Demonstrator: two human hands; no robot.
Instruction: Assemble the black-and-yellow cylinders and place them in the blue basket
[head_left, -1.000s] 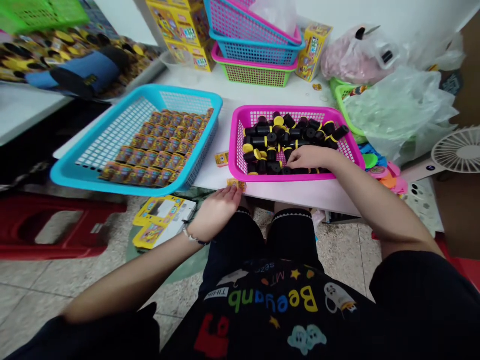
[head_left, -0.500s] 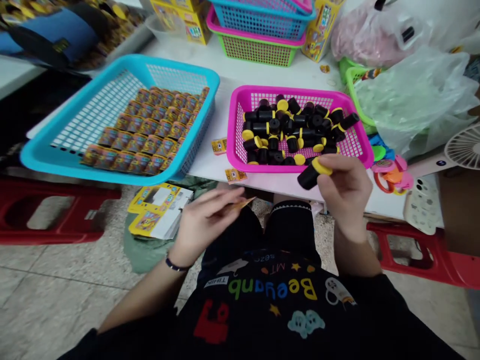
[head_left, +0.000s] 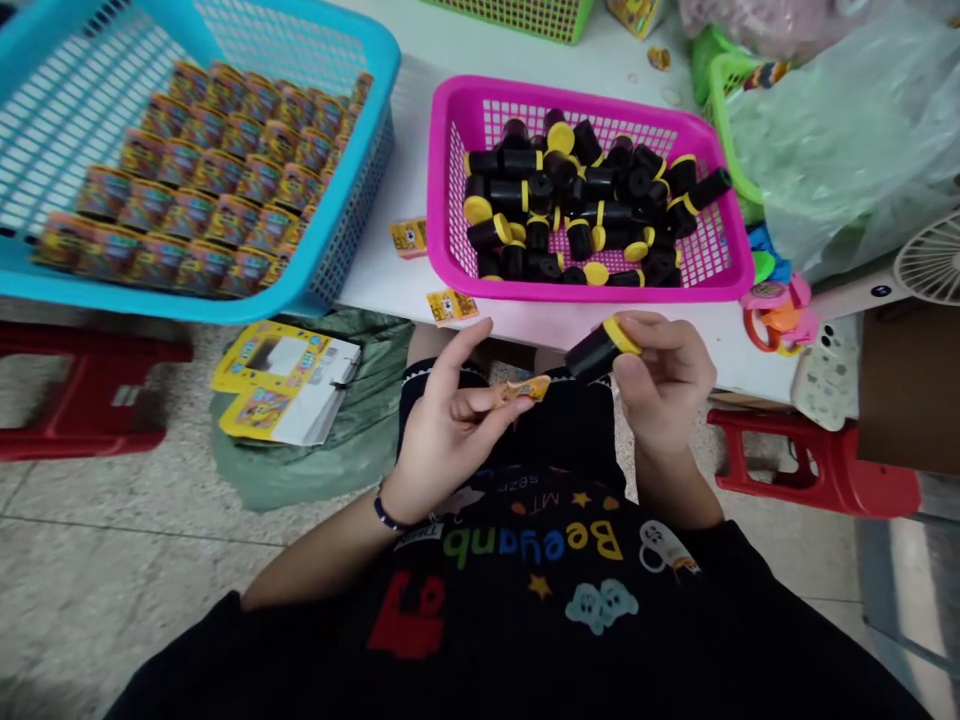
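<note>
Over my lap, my left hand is closed on a small orange-yellow printed label sleeve, pinched between thumb and fingers with the index finger raised. My right hand grips a black cylinder with a yellow cap by its capped end. The cylinder's black end tilts down toward the sleeve, and a small gap separates the two. Just beyond my hands is a pink basket holding several black cylinders with yellow caps. Two flat printed sleeves lie on the table at the basket's left.
To the left stands a blue basket with rows of label-wrapped cylinders. Plastic bags, a small fan and a phone are at the right. Red stools flank me; flattened yellow boxes lie below the table edge.
My hands have come closer together, the cylinder moving left toward the sleeve. My left hand has turned so the sleeve shows more. The view has shifted downward.
</note>
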